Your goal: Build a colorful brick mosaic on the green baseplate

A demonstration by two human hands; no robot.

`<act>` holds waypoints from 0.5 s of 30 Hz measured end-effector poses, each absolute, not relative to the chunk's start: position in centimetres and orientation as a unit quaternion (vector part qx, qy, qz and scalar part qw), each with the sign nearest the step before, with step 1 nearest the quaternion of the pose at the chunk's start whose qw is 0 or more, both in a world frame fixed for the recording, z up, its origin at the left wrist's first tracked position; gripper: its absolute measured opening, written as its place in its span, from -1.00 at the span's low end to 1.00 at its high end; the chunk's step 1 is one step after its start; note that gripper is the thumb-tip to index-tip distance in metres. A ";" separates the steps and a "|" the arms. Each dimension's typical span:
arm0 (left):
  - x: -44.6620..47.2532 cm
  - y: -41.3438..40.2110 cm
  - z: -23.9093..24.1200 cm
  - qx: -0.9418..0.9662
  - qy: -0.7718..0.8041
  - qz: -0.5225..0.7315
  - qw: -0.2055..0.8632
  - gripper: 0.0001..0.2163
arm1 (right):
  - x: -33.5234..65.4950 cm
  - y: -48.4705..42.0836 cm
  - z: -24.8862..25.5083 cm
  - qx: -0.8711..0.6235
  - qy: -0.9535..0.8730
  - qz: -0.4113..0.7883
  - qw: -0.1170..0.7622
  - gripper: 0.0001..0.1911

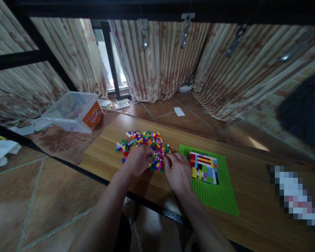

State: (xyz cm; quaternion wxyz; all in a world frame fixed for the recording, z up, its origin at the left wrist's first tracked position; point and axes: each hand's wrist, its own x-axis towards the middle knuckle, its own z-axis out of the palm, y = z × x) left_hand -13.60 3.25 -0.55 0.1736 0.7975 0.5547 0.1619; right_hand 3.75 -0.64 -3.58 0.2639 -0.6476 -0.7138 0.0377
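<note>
So the loose plastic building bricks (159,146) were in a messy multicoloured pile on the wood-grain tabletop (99,153), right in front of the person; the left hand (138,161) was over the near-left part of the heap, fingers curled down, and I couldn't tell if they were pinched on a brick; the right hand (179,172) was at the pile's right edge, fingers bent toward it, and again I couldn't tell whether it had hold of anything; the two hands were apart, with bricks showing between them.

Just right of that hand lay a green studded baseplate (215,197), with a flat mosaic-like brick build (204,168) on its upper part; past the tabletop's left end sat a clear plastic bin (73,113) with an orange label (93,116); striped floral curtains (160,63) hung behind, and a white sheet of paper (179,111) lay on the tiled floor (160,109).
</note>
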 end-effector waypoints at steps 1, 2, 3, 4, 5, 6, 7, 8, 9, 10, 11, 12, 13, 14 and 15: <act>-13.6 3.3 -0.6 0.794 0.559 0.163 0.175 -0.77 | 3.5 -0.5 -3.6 -0.652 -0.712 0.035 0.258 -0.78; -13.6 3.3 -0.7 0.791 0.562 0.164 0.176 -0.76 | 3.3 -0.3 -3.6 -0.655 -0.711 0.034 0.253 -0.78; -13.5 3.2 -0.7 0.791 0.562 0.164 0.176 -0.75 | 3.1 -0.2 -3.6 -0.657 -0.710 0.034 0.251 -0.79; -13.5 3.2 -0.7 0.792 0.561 0.164 0.176 -0.75 | 2.9 0.0 -3.6 -0.659 -0.708 0.035 0.250 -0.79; -13.4 3.1 -0.7 0.793 0.561 0.163 0.174 -0.75 | 2.8 0.1 -3.6 -0.662 -0.706 0.039 0.250 -0.80; -13.4 3.1 -0.6 0.794 0.561 0.160 0.173 -0.76 | 2.7 0.1 -3.5 -0.665 -0.702 0.044 0.251 -0.80; -13.3 3.1 -0.5 0.795 0.560 0.156 0.173 -0.76 | 2.6 0.2 -3.5 -0.669 -0.698 0.050 0.251 -0.81; -13.3 3.0 -0.4 0.796 0.560 0.152 0.174 -0.77 | 2.5 0.3 -3.5 -0.673 -0.694 0.055 0.250 -0.82; -13.2 3.0 -0.3 0.796 0.560 0.149 0.176 -0.77 | 2.4 0.4 -3.4 -0.678 -0.688 0.060 0.250 -0.82; -13.2 3.0 -0.3 0.794 0.563 0.147 0.176 -0.77 | 2.3 0.4 -3.4 -0.683 -0.683 0.063 0.249 -0.83; -13.2 3.0 -0.2 0.793 0.565 0.144 0.176 -0.77 | 2.2 0.5 -3.4 -0.688 -0.678 0.065 0.249 -0.83; -13.1 3.0 -0.2 0.791 0.568 0.144 0.175 -0.77 | 2.2 0.5 -3.4 -0.692 -0.675 0.066 0.248 -0.84; -13.1 3.0 -0.2 0.790 0.571 0.144 0.172 -0.77 | 2.1 0.6 -3.4 -0.693 -0.674 0.067 0.247 -0.84; -13.1 3.0 -0.2 0.789 0.574 0.143 0.169 -0.76 | 2.1 0.6 -3.5 -0.694 -0.673 0.066 0.247 -0.85; -13.1 3.0 -0.2 0.788 0.576 0.141 0.165 -0.75 | 2.1 0.6 -3.6 -0.694 -0.673 0.064 0.246 -0.85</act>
